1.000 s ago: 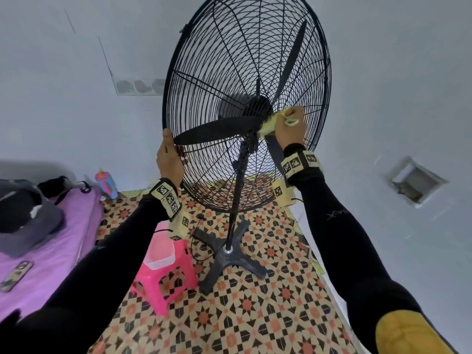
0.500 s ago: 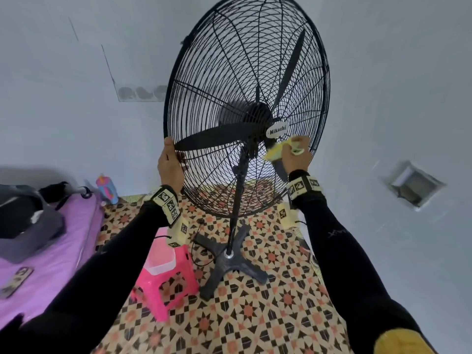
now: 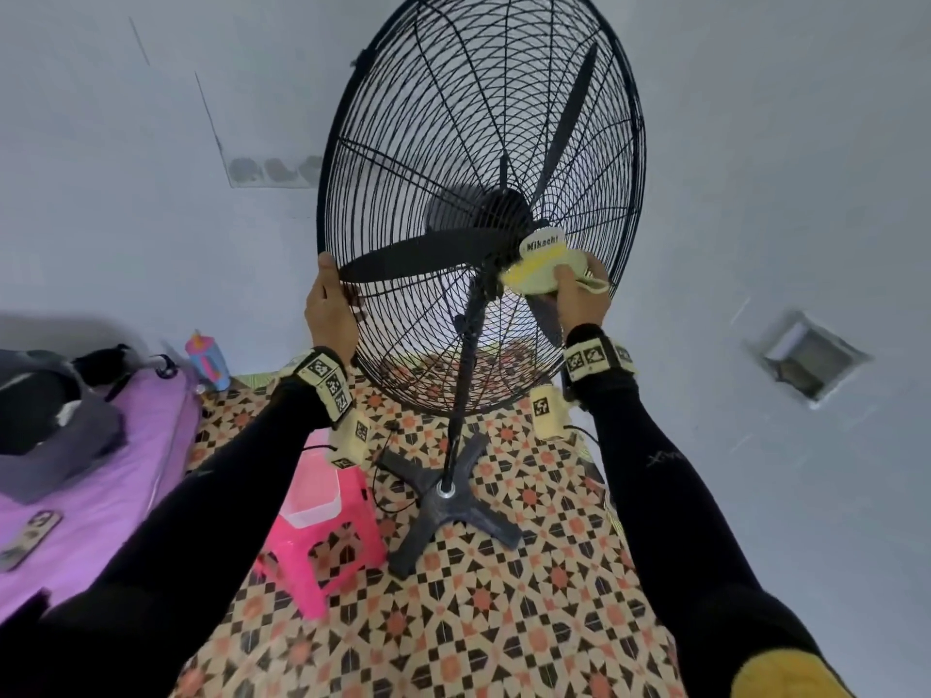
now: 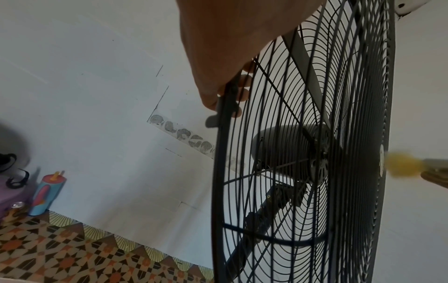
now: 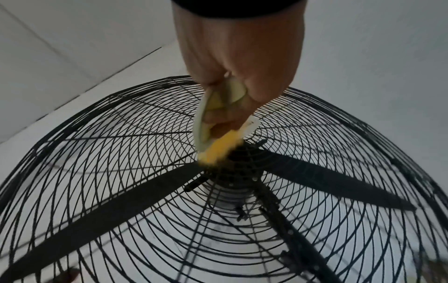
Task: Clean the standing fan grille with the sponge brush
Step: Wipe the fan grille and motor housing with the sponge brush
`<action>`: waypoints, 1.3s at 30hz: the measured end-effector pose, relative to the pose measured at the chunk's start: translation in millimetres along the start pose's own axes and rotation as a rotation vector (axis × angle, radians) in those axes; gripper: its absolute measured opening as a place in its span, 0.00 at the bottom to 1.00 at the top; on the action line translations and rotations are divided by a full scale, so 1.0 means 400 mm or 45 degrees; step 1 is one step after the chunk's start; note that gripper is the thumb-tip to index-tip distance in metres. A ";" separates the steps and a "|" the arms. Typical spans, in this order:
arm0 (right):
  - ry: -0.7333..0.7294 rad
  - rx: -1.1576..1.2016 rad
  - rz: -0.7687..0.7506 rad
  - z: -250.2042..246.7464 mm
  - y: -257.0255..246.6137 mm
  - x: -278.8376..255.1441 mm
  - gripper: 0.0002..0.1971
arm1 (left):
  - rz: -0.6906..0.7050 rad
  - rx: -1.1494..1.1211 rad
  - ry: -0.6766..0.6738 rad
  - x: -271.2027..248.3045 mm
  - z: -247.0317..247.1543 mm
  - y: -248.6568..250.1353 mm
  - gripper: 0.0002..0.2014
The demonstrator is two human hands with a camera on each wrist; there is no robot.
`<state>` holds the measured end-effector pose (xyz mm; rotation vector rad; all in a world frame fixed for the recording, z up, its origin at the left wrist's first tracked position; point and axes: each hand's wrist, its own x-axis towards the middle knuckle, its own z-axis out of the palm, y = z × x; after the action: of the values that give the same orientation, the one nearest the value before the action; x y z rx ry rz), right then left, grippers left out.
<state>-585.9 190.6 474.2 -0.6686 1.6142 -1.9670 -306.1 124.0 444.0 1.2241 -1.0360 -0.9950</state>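
A tall black standing fan with a round wire grille (image 3: pixel 453 118) stands on a cross-shaped base (image 3: pixel 443 511). My left hand (image 3: pixel 330 309) grips the grille's left rim (image 4: pixel 221 118), fingers hooked through the wires. My right hand (image 3: pixel 579 294) holds a pale green sponge brush (image 3: pixel 536 274) with a yellow sponge (image 5: pixel 221 147). The sponge presses on the front grille just below the white round centre badge (image 3: pixel 541 242). In the right wrist view the black blades (image 5: pixel 109 206) show behind the wires.
A pink plastic stool (image 3: pixel 322 536) stands left of the fan base on the patterned floor (image 3: pixel 453 622). A purple bed (image 3: pixel 85 501) with a dark bag and a phone lies at far left. A colourful bottle (image 3: pixel 209 362) stands by the white wall. A cable runs near the base.
My right hand with the sponge brush moved down from beside the hub, uncovering the white centre badge, and now sits just below it. The left hand kept its hold on the rim.
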 end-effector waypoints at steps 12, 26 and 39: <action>-0.123 -0.368 -0.067 -0.011 -0.021 -0.010 0.07 | 0.007 0.068 -0.039 0.014 -0.010 -0.020 0.36; 0.184 -0.585 -0.237 -0.047 -0.107 0.031 0.17 | 0.059 0.001 -0.086 0.049 -0.021 -0.057 0.54; 0.260 -0.675 -0.134 -0.016 -0.054 -0.015 0.15 | 0.222 -0.034 -0.143 0.055 -0.025 -0.071 0.49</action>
<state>-587.3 202.9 493.8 -0.7765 2.3046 -1.7227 -292.0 102.9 417.0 1.0463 -1.1923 -0.9462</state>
